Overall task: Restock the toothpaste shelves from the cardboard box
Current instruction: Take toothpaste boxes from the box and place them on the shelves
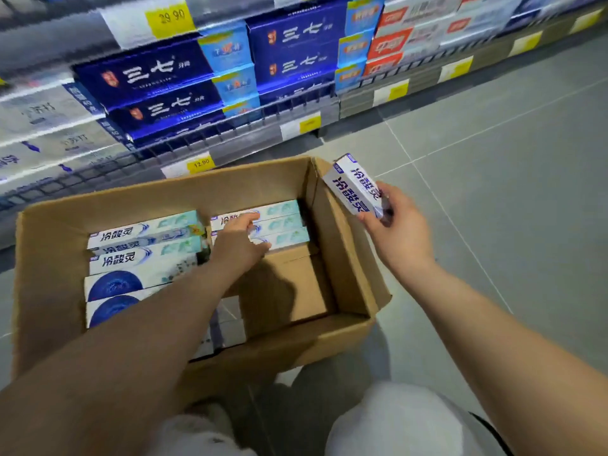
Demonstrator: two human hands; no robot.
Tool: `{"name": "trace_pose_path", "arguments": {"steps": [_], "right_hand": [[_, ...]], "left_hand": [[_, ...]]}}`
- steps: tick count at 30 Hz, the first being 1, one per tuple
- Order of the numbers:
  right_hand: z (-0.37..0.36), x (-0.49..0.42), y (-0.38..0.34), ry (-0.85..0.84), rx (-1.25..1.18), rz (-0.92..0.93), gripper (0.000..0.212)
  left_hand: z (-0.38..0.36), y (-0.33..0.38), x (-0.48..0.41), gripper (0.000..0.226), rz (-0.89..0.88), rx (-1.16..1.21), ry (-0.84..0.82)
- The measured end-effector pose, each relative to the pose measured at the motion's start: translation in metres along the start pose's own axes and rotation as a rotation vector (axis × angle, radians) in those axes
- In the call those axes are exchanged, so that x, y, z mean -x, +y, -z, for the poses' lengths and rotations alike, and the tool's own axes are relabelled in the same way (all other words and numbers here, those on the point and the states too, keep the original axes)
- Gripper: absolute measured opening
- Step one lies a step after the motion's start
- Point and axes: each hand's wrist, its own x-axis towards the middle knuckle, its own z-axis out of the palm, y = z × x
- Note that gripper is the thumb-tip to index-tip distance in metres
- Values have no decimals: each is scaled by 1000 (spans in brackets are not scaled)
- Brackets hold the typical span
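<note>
An open cardboard box (348, 258) stands on the floor below me, in front of the shelves. Inside lie several white and teal toothpaste cartons (144, 238) at the left and a small stack (283, 222) at the far middle. My left hand (240, 241) reaches into the box, its fingers curled round the top carton of that far stack. My right hand (398, 228) grips two white toothpaste cartons (353, 187) with blue lettering, held above the box's right flap.
Shelves (230, 139) run across the top, stocked with dark blue toothpaste cartons (148, 77), pale ones at the left and red-white ones (391, 44) at the right. Yellow price tags (200, 164) line the shelf edges. Grey tiled floor (493, 143) spreads to the right. My knees show at the bottom.
</note>
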Motion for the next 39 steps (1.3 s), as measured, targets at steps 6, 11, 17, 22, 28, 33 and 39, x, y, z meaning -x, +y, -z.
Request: {"name": "trace_pose_path", "arguments": {"steps": [6, 11, 17, 22, 28, 33, 39], "right_hand": [[-18, 5, 36, 72, -5, -67, 44], [-23, 15, 35, 86, -52, -115, 41], [-27, 16, 25, 67, -89, -174, 43], [-22, 14, 8, 88, -155, -215, 44], [51, 25, -72, 52, -204, -211, 43], [171, 43, -189, 7, -237, -193, 45], [342, 68, -325, 33, -199, -181, 49]], "left_hand": [[-45, -36, -38, 77, -168, -475, -90], [-56, -51, -44, 55, -156, -596, 129], [-49, -55, -39, 39, -219, -533, 0], [-28, -40, -28, 45, -92, -329, -144], [76, 41, 28, 51, 63, -178, -72], [208, 155, 100, 42, 65, -54, -74], [345, 311, 189, 45, 35, 23, -68]]}}
